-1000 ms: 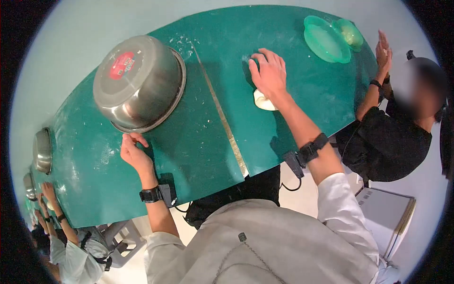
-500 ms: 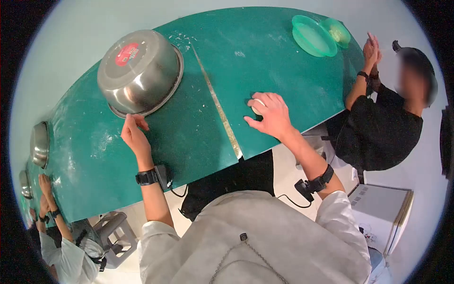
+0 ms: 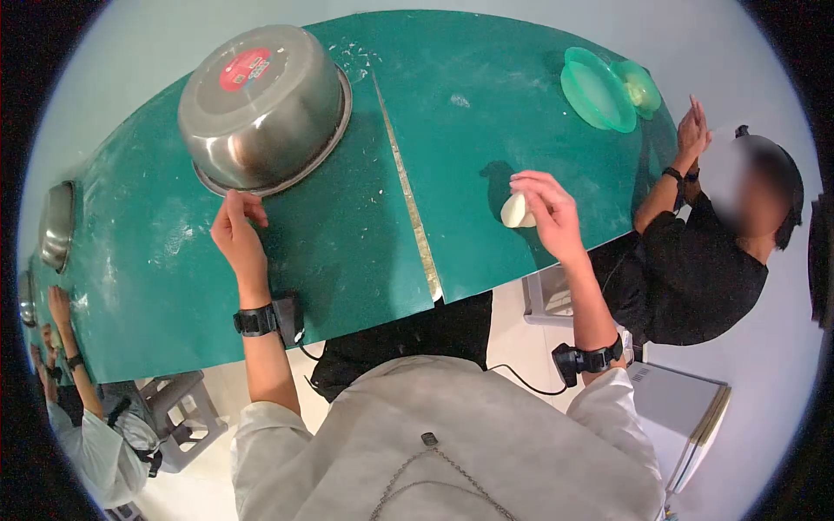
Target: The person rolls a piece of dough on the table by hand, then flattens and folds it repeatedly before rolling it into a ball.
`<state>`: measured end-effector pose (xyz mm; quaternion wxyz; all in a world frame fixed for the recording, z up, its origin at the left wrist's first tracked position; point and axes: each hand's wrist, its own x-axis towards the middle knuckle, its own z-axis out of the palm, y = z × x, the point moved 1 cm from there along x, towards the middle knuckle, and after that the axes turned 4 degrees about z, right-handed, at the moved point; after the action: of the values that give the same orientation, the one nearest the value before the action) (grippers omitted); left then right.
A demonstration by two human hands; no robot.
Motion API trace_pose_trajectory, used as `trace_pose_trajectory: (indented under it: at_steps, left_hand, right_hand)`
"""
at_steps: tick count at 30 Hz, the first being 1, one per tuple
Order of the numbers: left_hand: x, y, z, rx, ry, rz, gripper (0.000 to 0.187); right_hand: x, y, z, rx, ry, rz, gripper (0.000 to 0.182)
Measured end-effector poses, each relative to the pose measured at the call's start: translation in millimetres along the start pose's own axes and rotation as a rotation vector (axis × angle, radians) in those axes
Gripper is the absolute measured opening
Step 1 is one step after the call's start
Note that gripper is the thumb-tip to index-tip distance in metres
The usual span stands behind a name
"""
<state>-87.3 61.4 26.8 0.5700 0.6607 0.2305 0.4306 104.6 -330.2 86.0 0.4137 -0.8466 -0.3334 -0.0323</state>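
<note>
On the left half of the green table, a large steel bowl [image 3: 261, 113] sits upside down with a red label on its base. My left hand [image 3: 240, 233] is at its near rim, fingers curled against the edge; its fingertips are partly hidden. Right of the table's seam, my right hand [image 3: 552, 217] is closed on a small pale lump of dough [image 3: 519, 211], which shows past my fingers. A dark shadow lies on the table beyond that hand, and the dough looks raised off the surface.
A green basin [image 3: 598, 91] and a smaller green bowl [image 3: 641, 91] stand at the far right. A person in black [image 3: 695, 278] sits at the right edge. Smaller steel bowls [image 3: 57, 227] and other people's hands are at the left. A worn seam [image 3: 408, 195] crosses the table.
My right hand has turned and moved right, picking up the dough that was under its palm. The left hand stays at the bowl's rim. The camera view has shifted slightly.
</note>
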Motion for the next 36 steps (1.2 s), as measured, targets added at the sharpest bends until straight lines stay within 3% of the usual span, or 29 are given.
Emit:
trace_pose_trajectory:
  at_steps: [2, 4, 6, 8, 12, 14, 16, 19, 21, 22, 24, 26, 28, 30, 32, 33, 36]
  left_hand:
    - [0.7, -1.3, 0.4, 0.024, 0.002, -0.014, 0.042]
    - [1.5, -5.2, 1.3, 0.0, -0.005, -0.009, 0.042]
    - [1.4, -5.2, 2.3, 0.017, 0.001, -0.039, 0.042]
    - [4.3, -5.9, 3.1, 0.028, 0.003, -0.061, 0.042]
    - [5.9, -11.2, 7.0, 0.058, 0.004, -0.048, 0.042]
    - [6.6, -9.6, 7.0, 0.051, -0.004, -0.018, 0.043]
    - [4.7, -9.9, 3.6, -0.02, 0.019, -0.041, 0.042]
    - [3.0, -6.5, -3.5, 0.126, 0.042, 0.033, 0.041]
    - [2.4, -9.5, -3.9, 0.013, 0.055, 0.005, 0.041]
    - [2.5, -10.2, -4.2, -0.086, 0.064, -0.028, 0.041]
    - [1.8, -9.5, -3.3, -0.101, 0.06, -0.022, 0.041]
    - [1.7, -10.0, -1.2, -0.118, 0.048, -0.021, 0.041]
    - [1.7, -9.6, -3.7, -0.132, 0.036, -0.013, 0.041]
    - [1.2, -9.4, -2.6, -0.142, 0.051, -0.019, 0.041]
    - [0.1, -9.8, 0.5, -0.156, 0.063, -0.036, 0.041]
    - [1.1, -9.9, 1.4, -0.159, 0.061, -0.033, 0.041]
    - [1.5, -9.2, 3.2, -0.158, 0.059, -0.044, 0.041]
  right_hand:
    - [3.6, 9.9, 14.0, 0.192, -0.12, 0.051, 0.019]
    - [24.1, 13.7, 41.8, 0.09, -0.09, 0.019, 0.023]
    - [55.3, 11.1, 68.9, -0.542, -0.071, -0.015, 0.03]
    - [87.7, 23.5, 83.8, -0.528, 0.06, -0.101, 0.036]
    - [112.4, 50.3, 87.6, -0.616, 0.188, -0.034, 0.039]
    - [112.5, 51.9, 86.7, -0.502, 0.43, 0.086, 0.039]
    - [105.5, 55.8, 79.2, -0.446, 0.467, 0.191, 0.041]
    - [82.4, 48.8, 66.3, -0.337, 0.471, 0.291, 0.039]
    - [57.1, 35.1, 65.5, -0.073, 0.407, 0.076, 0.036]
    - [46.3, 32.9, 64.2, -0.076, 0.409, 0.072, 0.036]
    - [25.2, 28.4, 60.8, -0.161, 0.346, -0.14, 0.031]
    - [2.4, 23.7, 48.7, -0.17, 0.349, -0.145, 0.027]
    - [-14.1, 23.1, 34.7, -0.166, 0.157, -0.083, 0.025]
    - [-15.0, 16.0, 26.8, -0.181, 0.199, -0.091, 0.021]
    - [-13.4, 6.6, 25.4, -0.576, 0.143, -0.021, 0.022]
    - [-8.3, 14.7, 38.1, -0.557, 0.219, -0.12, 0.023]
    - [11.1, 15.0, 59.0, -0.557, 0.245, -0.089, 0.016]
